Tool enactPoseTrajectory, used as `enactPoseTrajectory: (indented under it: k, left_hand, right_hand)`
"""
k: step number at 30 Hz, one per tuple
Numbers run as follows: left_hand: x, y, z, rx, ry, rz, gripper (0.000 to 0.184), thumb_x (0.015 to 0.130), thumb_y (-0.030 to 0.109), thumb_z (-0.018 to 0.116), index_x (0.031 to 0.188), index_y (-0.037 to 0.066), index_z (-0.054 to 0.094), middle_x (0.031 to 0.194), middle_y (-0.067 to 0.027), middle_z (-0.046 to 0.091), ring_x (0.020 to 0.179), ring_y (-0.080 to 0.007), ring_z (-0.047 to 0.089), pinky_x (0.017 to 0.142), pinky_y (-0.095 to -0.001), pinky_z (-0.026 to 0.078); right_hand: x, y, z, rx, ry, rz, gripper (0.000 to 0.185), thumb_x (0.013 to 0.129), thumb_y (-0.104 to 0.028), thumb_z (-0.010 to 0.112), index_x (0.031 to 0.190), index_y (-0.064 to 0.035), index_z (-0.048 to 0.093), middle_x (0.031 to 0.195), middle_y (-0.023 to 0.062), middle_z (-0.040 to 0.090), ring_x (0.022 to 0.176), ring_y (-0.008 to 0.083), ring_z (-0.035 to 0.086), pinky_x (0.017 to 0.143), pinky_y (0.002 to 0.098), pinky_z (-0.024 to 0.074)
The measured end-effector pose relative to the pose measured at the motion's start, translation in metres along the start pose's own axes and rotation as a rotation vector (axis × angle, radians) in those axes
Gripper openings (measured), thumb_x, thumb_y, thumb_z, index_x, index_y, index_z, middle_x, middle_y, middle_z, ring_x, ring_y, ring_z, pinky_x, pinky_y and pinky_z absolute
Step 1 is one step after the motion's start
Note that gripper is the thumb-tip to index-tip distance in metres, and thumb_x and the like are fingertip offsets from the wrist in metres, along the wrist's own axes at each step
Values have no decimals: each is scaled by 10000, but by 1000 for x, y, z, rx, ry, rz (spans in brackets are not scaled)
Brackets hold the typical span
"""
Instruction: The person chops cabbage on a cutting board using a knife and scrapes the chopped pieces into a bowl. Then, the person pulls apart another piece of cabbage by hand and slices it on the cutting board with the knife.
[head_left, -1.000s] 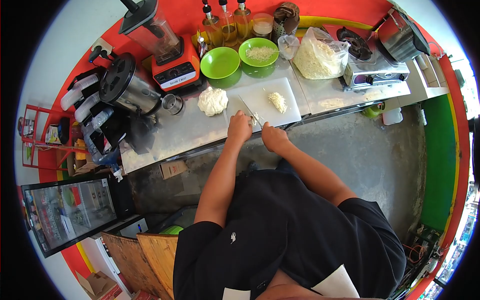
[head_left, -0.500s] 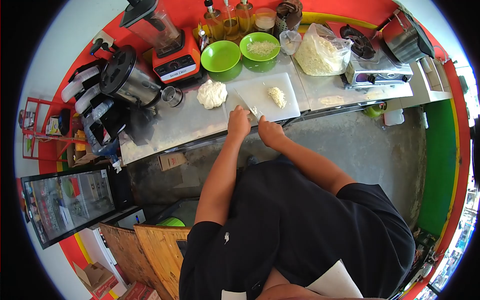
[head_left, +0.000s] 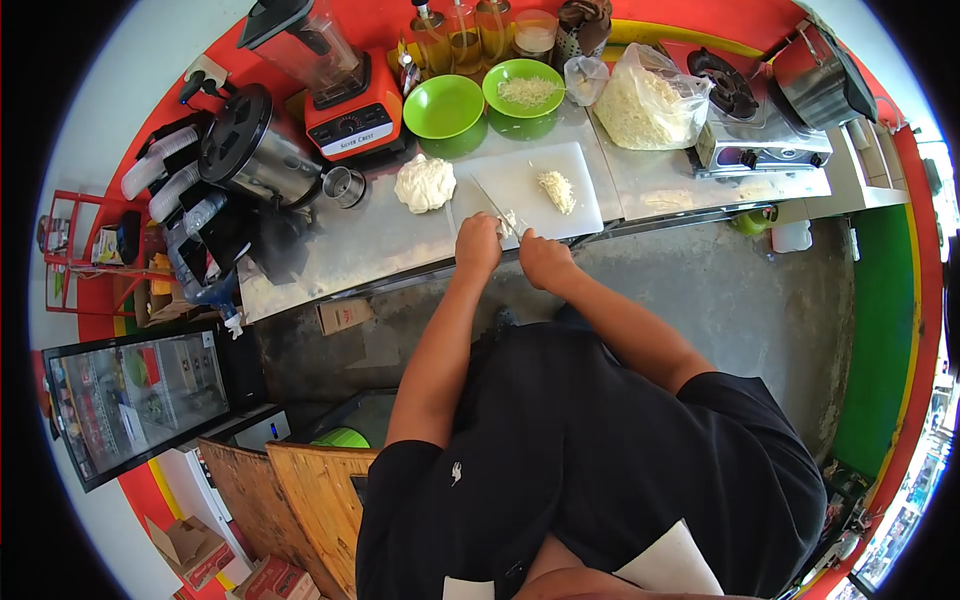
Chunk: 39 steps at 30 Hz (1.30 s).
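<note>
My right hand (head_left: 546,262) is closed round the handle of a knife (head_left: 491,198), whose blade points up and left over the white cutting board (head_left: 582,205). At the board's front edge my left hand (head_left: 479,243) is closed beside small pale pieces (head_left: 508,222); what its fingers hold is too small to name. A heap of pale shreds (head_left: 556,192) lies on the board's right part. To the left of the board sits a white, lumpy mass (head_left: 425,184). Behind are a green bowl (head_left: 444,106) and another green bowl with pale shreds (head_left: 525,92).
A red blender (head_left: 352,125), a steel pot (head_left: 262,160) and a metal cup (head_left: 344,186) stand left on the steel counter (head_left: 370,245). To the right are a clear bag of pale shreds (head_left: 650,105) and a gas stove (head_left: 760,145). Bottles (head_left: 464,45) line the back.
The view has shifted slightly. Both hands stay near the board's front edge, the knife still in my right hand, with small changes in the blade's position.
</note>
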<state>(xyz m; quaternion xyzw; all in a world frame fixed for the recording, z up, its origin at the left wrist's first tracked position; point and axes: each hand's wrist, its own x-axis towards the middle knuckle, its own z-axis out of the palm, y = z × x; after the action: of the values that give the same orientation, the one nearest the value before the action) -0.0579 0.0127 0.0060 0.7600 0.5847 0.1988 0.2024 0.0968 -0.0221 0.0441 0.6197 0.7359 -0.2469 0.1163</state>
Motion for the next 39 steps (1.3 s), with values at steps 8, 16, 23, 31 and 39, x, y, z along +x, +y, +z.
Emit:
enactPoseTrajectory:
  k: [8, 16, 23, 31, 39]
  left_hand:
    - [12, -3, -3, 54, -47, 34, 149, 759, 42, 757, 900, -7, 751, 918, -209, 677, 915, -399, 653, 829, -484, 516]
    - [8, -1, -2, -14, 13, 43, 138, 770, 31, 735, 902, -8, 747, 898, -212, 674, 906, -406, 648, 835, -482, 514]
    - [6, 3, -3, 5, 23, -1, 108, 818, 38, 688, 923, 22, 709, 950, -178, 681, 943, -384, 646, 833, -473, 534]
    - [1, 4, -12, -64, 55, -80, 202, 792, 110, 772, 973, 54, 702, 974, -133, 698, 949, -364, 645, 816, -455, 526]
    - [4, -3, -7, -51, 94, -35, 203, 821, 186, 771, 982, 77, 711, 938, -97, 673, 955, -327, 628, 811, -440, 527]
  right_hand:
    - [15, 4, -8, 50, 26, 10, 258, 897, -60, 635, 1090, 20, 484, 991, 261, 722, 953, 402, 731, 803, 474, 592]
    - [15, -4, 7, 127, 94, 44, 224, 924, -71, 606, 1086, 25, 484, 968, 247, 730, 921, 399, 736, 803, 461, 591]
    - [0, -5, 1, 27, 32, 5, 179, 956, -77, 541, 1087, 21, 467, 941, 258, 727, 903, 410, 735, 787, 476, 593]
    - [13, 1, 11, 81, 112, 30, 189, 932, -54, 546, 1083, 20, 459, 932, 304, 709, 896, 442, 726, 763, 519, 589]
    - [18, 38, 9, 58, 215, 76, 264, 997, -228, 541, 1103, 4, 473, 953, 285, 707, 923, 464, 703, 805, 542, 568]
